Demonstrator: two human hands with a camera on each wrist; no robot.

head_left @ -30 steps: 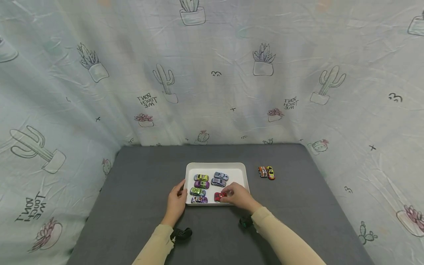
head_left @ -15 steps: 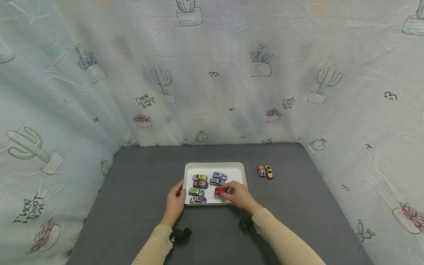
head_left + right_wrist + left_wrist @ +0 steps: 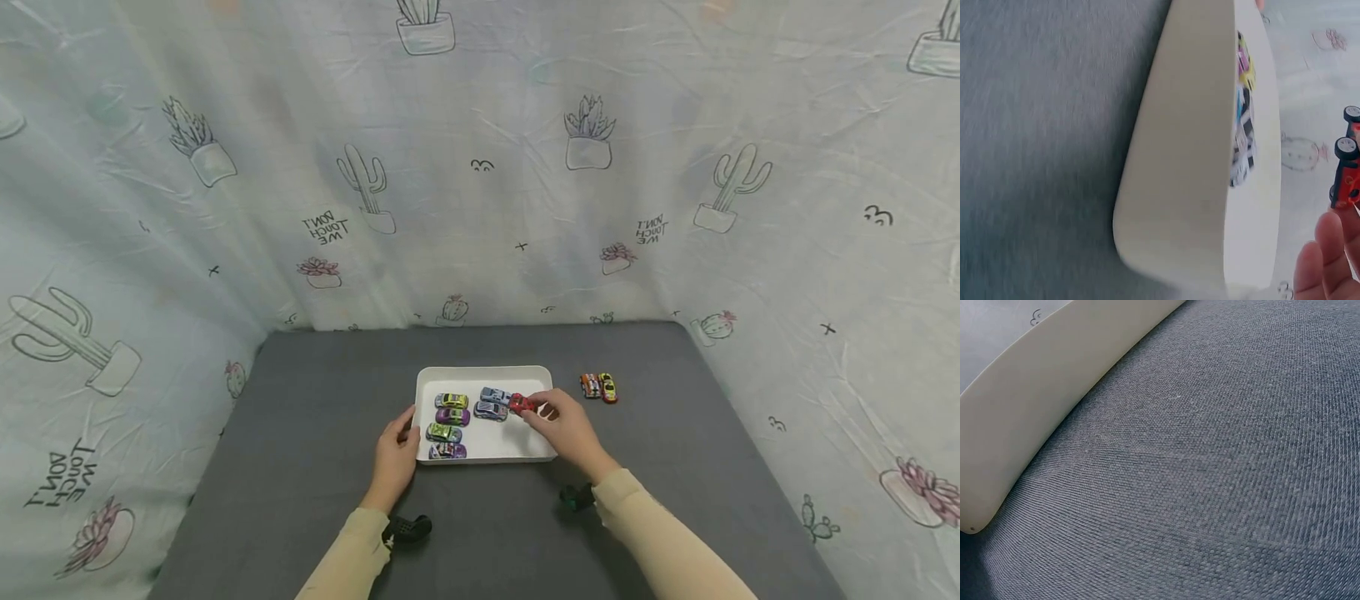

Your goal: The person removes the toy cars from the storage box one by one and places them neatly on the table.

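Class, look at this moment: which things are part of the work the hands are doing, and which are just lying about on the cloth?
In hand:
red toy car, pinched by the right hand
white tray, touched by the left hand
six parked cars in the tray

Lying about:
two small cars right of the tray
grey tablecloth

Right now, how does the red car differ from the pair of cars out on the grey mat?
The red car is pinched in the right hand above the white tray; the pair of cars lies untouched on the grey mat, right of the tray. The red car is alone; the pair sits side by side, one orange, one yellow. All are small toy cars.
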